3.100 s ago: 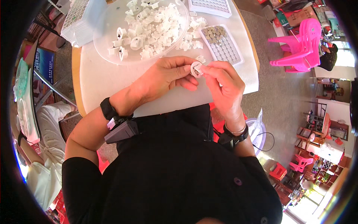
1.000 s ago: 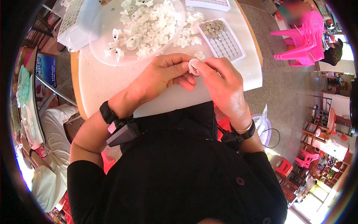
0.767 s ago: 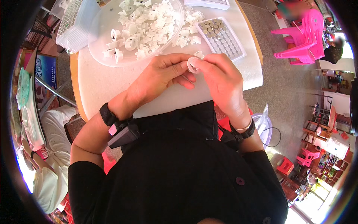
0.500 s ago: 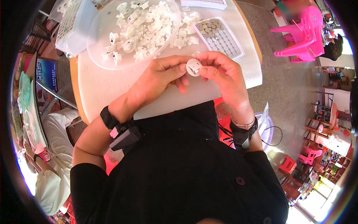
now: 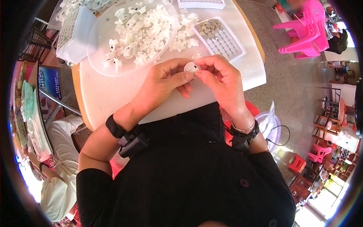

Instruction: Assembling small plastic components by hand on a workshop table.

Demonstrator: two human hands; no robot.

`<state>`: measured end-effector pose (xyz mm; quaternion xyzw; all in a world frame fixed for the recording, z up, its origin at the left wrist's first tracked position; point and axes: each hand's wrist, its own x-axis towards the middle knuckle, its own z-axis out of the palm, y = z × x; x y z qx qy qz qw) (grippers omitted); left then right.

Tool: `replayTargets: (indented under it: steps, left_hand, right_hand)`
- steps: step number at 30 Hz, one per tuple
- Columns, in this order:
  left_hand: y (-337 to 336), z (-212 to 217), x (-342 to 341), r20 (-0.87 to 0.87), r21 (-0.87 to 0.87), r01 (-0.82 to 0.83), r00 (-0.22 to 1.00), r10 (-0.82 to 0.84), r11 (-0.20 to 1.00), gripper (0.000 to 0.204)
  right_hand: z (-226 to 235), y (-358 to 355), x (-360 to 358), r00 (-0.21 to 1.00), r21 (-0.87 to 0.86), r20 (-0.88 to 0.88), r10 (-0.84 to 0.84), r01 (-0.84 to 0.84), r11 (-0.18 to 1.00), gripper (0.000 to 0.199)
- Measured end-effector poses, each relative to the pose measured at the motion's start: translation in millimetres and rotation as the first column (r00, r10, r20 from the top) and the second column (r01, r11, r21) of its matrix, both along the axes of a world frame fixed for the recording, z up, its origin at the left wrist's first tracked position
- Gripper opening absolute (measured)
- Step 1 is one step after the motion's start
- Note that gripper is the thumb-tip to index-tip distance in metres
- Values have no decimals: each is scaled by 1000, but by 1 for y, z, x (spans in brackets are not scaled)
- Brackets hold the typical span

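My left hand (image 5: 163, 81) and my right hand (image 5: 220, 77) meet over the white table (image 5: 113, 99) and pinch one small round white plastic part (image 5: 191, 67) between their fingertips. Just beyond them lies a heap of several similar white plastic parts (image 5: 145, 26) on a clear round plate (image 5: 99, 42). To the right of the heap stands a white grid tray (image 5: 220, 38) holding several small round metal discs in its cells. Both wrists wear black bands.
A stack of clear grid trays (image 5: 75, 34) sits at the table's far left, another white tray (image 5: 201, 4) at the far edge. Pink plastic chairs (image 5: 307, 28) stand on the floor to the right. A person in white (image 5: 60, 166) sits at lower left.
Both hands have stayed together on the white part, turning it slightly between the fingers. The view has shifted a little; the table items have not moved.
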<state>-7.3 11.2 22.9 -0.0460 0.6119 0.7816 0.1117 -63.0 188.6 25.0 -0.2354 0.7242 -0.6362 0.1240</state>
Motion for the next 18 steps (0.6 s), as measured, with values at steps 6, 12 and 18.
replayTargets:
  steps: [6,12,18]
  left_hand:
    - [0,7,1,-10,-48,5,1000,-6,999,30]
    - [2,4,2,22,-92,-9,1000,11,996,30]
    - [2,10,2,44,-129,9,999,-3,992,31]
  right_hand:
    - [6,4,4,989,-56,149,9,-1,998,24]
    - [7,0,6,971,30,234,40,-49,998,20]
    - [8,-6,5,979,57,201,17,-29,998,11]
